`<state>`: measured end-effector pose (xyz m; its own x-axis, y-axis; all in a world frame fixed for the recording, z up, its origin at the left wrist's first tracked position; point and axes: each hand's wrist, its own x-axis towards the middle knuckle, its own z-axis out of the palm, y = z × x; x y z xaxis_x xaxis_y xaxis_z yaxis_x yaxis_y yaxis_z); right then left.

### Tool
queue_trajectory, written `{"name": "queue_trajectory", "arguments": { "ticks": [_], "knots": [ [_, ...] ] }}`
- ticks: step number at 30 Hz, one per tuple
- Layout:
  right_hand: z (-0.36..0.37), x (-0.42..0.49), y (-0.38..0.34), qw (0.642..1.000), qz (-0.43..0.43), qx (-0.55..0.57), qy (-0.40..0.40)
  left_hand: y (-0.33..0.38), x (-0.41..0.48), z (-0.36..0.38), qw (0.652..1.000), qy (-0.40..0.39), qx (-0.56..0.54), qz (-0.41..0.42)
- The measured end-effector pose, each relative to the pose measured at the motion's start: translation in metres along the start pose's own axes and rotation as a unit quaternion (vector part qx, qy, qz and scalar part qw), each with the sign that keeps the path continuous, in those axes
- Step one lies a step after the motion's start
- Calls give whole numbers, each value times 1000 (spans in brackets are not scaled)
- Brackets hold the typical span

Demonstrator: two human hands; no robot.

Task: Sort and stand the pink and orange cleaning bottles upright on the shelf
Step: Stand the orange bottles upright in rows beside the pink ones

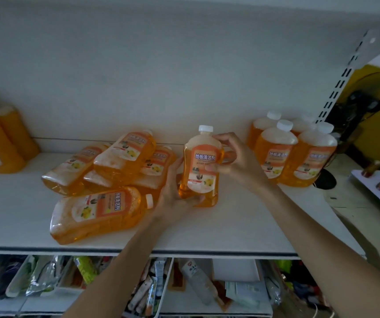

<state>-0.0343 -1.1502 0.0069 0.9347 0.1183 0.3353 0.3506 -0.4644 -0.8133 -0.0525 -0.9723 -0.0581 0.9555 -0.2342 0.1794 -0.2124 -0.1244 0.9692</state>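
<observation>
Centre of frame: one orange bottle, upright, gripped at its base by the left hand and at its shoulder by the right hand, low over the white shelf. Centre left: a heap of toppled bottles, just beside the left hand. Right: standing bottles; a fan behind.

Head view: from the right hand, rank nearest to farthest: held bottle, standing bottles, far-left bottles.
1. The held bottle, centre, gripped by the right hand.
2. The standing bottles, just to its right.
3. The far-left bottles, left end of the shelf.
</observation>
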Motion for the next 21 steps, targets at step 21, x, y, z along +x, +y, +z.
{"name": "queue_trajectory", "arguments": {
  "ticks": [21],
  "knots": [
    [-22, 6, -13, 979, -35, -195, -50, -2, 10, 19, 992, 45, 113, 34]
  ]
}}
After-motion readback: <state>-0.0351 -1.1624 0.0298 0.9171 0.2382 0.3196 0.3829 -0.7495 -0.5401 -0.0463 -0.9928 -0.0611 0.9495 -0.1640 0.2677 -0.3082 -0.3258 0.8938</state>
